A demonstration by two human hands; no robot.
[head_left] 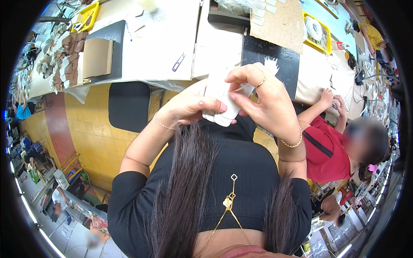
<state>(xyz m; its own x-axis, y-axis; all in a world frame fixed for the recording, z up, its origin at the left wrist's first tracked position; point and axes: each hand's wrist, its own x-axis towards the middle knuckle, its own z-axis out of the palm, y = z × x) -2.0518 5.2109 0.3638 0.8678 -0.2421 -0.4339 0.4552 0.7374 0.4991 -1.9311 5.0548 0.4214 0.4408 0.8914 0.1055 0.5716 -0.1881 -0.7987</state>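
Observation:
My left hand point(195, 103) is closed around a small stack of flat white pieces point(218, 92) with rounded ends, the thumb lying across their front. Their material I cannot make out. Bent over the same stack from the right, my right hand point(260, 92) has its fingers curled and its thumb against the stack's edge. A thin whitish piece point(245, 89) shows between those fingers, partly hidden by them. Both hands are held in front of my chest, at the near edge of the white-covered table point(159, 47).
A blue-handled small tool point(178, 62) lies on the table. Brown and white pieces point(69, 56), a brown board point(97, 58) and a yellow tray point(88, 17) stand left. A black mat point(275, 60), corkboard point(275, 26) and yellow basket point(318, 34) are right. A co-worker in red point(327, 150) sits close right; a black stool point(129, 106) stands left.

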